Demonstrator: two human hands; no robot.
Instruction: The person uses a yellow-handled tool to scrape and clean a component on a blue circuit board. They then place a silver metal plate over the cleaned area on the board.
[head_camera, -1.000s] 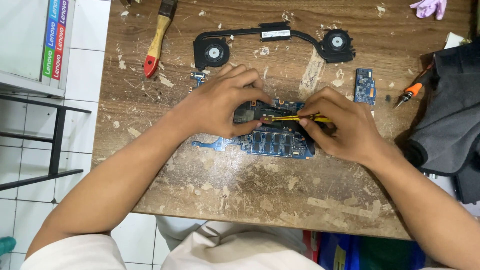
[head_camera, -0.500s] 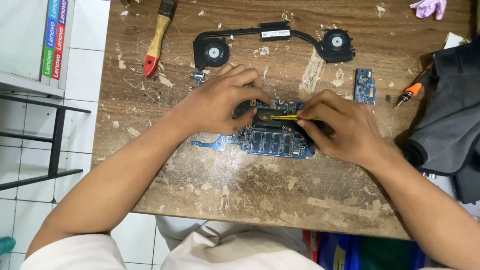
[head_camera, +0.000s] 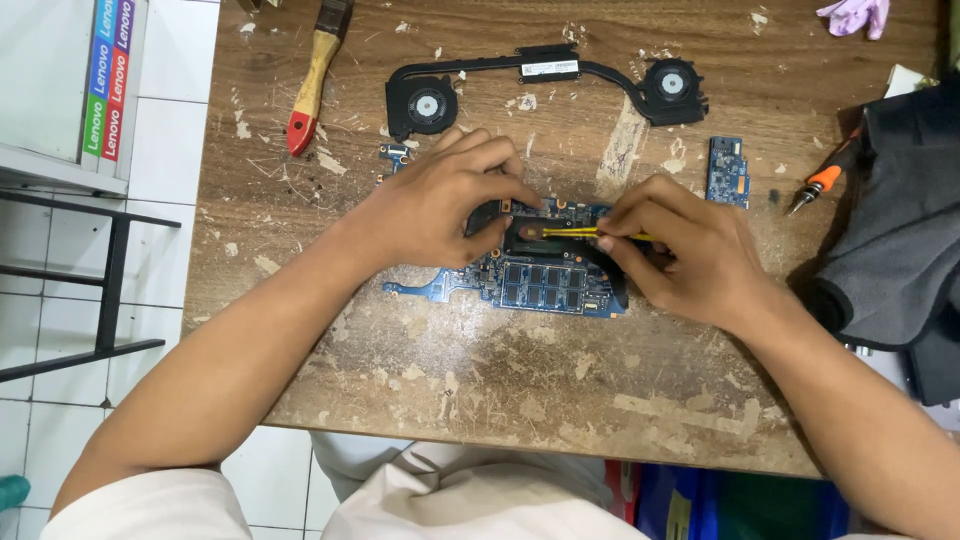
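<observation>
A blue laptop circuit board (head_camera: 540, 280) lies flat in the middle of a worn wooden table (head_camera: 500, 390). My left hand (head_camera: 440, 205) rests on the board's upper left part, fingers curled over its top edge. My right hand (head_camera: 680, 250) grips a thin yellow tool (head_camera: 585, 233) held level, its tip over the dark chip area near the board's top. The board's right end is hidden under my right hand.
A black twin-fan cooling assembly (head_camera: 545, 85) lies behind the board. A wooden brush with a red tip (head_camera: 315, 75) sits far left, a small blue board (head_camera: 727, 170) and an orange-handled screwdriver (head_camera: 820, 185) to the right, dark cloth (head_camera: 900, 240) at the right edge.
The yellow tool's tip has slid slightly left across the chip area. My left hand keeps its place on the board.
</observation>
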